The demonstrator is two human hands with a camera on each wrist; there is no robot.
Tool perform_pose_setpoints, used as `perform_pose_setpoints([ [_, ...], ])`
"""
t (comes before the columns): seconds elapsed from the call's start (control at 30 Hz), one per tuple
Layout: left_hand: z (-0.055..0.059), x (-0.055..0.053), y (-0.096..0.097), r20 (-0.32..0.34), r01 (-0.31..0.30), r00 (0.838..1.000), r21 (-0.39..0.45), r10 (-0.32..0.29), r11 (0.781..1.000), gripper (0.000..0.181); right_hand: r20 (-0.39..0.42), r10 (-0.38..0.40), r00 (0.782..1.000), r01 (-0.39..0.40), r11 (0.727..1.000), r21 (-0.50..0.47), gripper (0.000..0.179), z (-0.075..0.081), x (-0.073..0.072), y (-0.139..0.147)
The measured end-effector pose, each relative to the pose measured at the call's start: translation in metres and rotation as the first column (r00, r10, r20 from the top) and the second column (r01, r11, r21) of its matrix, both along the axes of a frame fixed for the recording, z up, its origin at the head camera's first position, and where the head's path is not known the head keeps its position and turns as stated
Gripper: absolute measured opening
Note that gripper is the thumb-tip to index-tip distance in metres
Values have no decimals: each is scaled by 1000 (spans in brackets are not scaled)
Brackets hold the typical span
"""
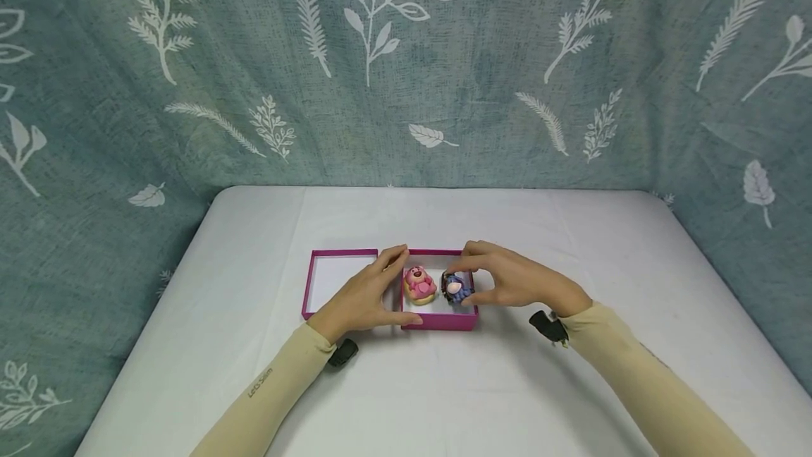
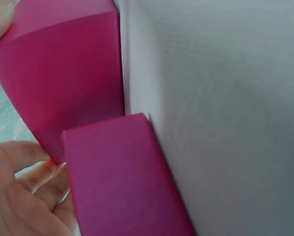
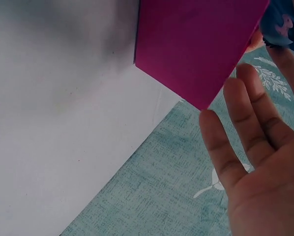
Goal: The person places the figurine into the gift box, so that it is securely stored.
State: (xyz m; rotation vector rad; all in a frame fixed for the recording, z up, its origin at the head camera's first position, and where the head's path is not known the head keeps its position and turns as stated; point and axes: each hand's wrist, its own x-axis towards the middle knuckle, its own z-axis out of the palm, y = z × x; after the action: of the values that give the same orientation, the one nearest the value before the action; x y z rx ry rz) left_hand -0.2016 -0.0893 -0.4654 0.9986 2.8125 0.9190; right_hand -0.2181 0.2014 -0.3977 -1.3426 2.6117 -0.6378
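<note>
- Right fingers [image 1: 471,263] pinch a blue toy [image 1: 455,289] between their tips.
- Left fingers [image 1: 393,257] grip the box [image 1: 444,322].
- Toy positioning seems in hand; next move calls for steady fingers.

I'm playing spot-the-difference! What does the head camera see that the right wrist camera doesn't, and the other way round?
Only the head view: the pink-rimmed tray on the left, both sleeves and the face of the pink toy.
Only the right wrist view: the palm side of the right hand.
Both: the blue toy, the pink box, the white tabletop and the leafy cloth.
</note>
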Motion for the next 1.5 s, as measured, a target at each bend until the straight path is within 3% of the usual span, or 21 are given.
perform_pose_setpoints([
  [0.23,0,1,0,-2,6,1000,5,-6,1000,114,-71,26,997,-28,999,-26,48,-7,-5,-11],
  [0.7,-1,0,-1,6,16,1000,1,-16,1000,114,-19,22,1000,-22,1000,13,45,-26,-6,-35],
  [1.13,-1,-1,-1,-6,12,1000,-10,-12,1000,114,-50,29,998,-28,999,19,47,-20,-8,-39],
  [1.5,0,-1,0,8,11,1000,-7,-11,1000,114,48,42,998,-42,999,10,49,-21,-16,-38],
])
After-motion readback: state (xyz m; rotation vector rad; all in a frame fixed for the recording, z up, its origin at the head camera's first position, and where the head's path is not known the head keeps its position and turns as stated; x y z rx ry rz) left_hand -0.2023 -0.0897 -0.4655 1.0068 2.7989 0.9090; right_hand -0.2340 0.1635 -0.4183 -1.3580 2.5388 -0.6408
